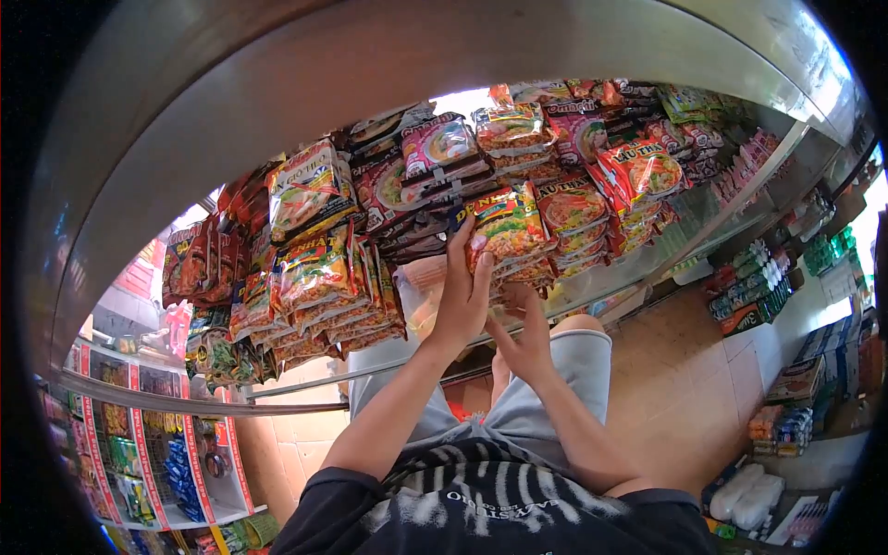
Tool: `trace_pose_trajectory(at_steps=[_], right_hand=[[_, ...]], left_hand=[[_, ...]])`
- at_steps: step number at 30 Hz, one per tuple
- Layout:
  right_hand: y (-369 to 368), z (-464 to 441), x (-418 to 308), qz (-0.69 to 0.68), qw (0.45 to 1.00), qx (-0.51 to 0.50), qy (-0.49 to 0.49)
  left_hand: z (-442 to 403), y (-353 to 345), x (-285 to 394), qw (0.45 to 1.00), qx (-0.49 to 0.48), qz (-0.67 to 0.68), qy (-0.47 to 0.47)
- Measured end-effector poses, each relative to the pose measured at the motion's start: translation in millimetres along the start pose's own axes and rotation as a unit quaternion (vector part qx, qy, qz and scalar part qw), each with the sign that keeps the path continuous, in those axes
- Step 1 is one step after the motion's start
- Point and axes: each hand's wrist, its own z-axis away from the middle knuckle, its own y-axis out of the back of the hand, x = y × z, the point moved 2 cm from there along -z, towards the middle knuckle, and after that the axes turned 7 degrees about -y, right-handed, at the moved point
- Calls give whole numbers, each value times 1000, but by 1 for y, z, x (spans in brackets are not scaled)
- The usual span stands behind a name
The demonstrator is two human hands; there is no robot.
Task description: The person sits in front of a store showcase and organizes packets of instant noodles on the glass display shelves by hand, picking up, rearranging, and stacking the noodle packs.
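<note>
Stacks of instant noodle packets fill a glass-and-metal shelf in the head view. My left hand (462, 287) lies along the left side of a stack topped by a red and yellow packet (507, 225), its fingers against the packets. My right hand (524, 338) is lower, at the front underside of the same stack, fingers apart near the shelf edge; its fingertips are partly hidden. Left of my hands stands a pile of yellow and red packets (314, 268). Pink and black packets (439, 146) are stacked behind.
A metal rail (305, 381) runs along the shelf front, and a curved metal frame (370, 55) arches above. Racks of small goods (139, 444) stand at the left. Bottles and packs (754, 291) are on the right. My knees are under the shelf edge.
</note>
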Motion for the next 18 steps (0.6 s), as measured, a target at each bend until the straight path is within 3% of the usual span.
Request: trace_pose_trajectory(at_steps=[10, 12, 16, 18], right_hand=[[-2, -24, 1, 20, 999, 9, 36], [0, -24, -1, 90, 996, -13, -14], [-10, -27, 16, 75, 996, -28, -47], [-16, -32, 20, 208, 972, -6, 113]], left_hand=[[-15, -12, -17, 996, 8, 89, 32], [-13, -13, -17, 995, 4, 92, 33], [-12, -16, -17, 994, 1, 110, 26], [-10, -12, -13, 996, -8, 87, 34]])
